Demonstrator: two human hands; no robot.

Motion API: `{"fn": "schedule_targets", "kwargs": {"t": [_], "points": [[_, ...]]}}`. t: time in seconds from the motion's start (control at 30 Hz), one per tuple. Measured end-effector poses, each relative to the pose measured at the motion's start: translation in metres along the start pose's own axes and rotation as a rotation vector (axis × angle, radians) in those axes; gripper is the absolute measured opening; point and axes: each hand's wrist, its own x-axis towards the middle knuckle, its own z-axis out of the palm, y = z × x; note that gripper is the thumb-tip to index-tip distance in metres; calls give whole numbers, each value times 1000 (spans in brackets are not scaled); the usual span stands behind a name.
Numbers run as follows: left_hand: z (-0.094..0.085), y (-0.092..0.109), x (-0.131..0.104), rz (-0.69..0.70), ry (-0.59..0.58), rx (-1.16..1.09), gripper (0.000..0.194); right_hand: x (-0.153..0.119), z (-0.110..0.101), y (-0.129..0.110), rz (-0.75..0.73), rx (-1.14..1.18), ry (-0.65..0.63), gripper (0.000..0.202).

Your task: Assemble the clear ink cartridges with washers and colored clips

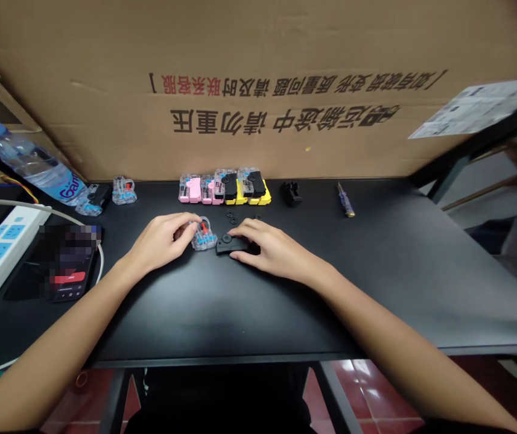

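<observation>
Near the middle of the black table, my left hand (163, 242) has its thumb and fingers closed on the left side of a clear plastic part (204, 240) with blue and orange pieces inside. Just to the right, my right hand (269, 247) grips a flat black part (230, 243) with a round disc on it, between thumb and fingers. The two parts lie close together. Small black rings (233, 218) rest on the table behind them.
A row of pink, black and yellow devices (226, 187) stands along the cardboard. A black piece (291, 193) and a screwdriver (345, 202) lie to the right. At the left are another clear part (123, 190), a bottle (36, 163), a phone (75, 265) and a power strip (2, 253).
</observation>
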Motion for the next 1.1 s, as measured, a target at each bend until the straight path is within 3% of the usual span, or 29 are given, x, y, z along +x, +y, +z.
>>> {"fn": "schedule_targets", "kwargs": {"t": [0.1, 0.17, 0.23, 0.4, 0.7, 0.9, 1.1], "points": [[-4, 2, -1, 154, -11, 98, 32, 1, 1, 8, -22, 27, 11, 38], [-6, 0, -2, 205, -86, 154, 43, 1, 3, 10, -42, 39, 19, 36], [-5, -3, -3, 196, -155, 161, 51, 2, 4, 11, -60, 50, 28, 34], [-2, -8, -5, 167, -217, 68, 44, 2, 4, 14, -67, 62, 19, 37], [8, -15, -3, 209, -173, -220, 67, 2, 2, 24, -166, 121, 0, 38], [15, -13, -5, 242, -203, -270, 75, 2, 10, 21, -219, 126, -2, 38], [20, -6, -5, 154, -181, -257, 84, 3, 16, 15, -259, 96, 12, 37]]}}
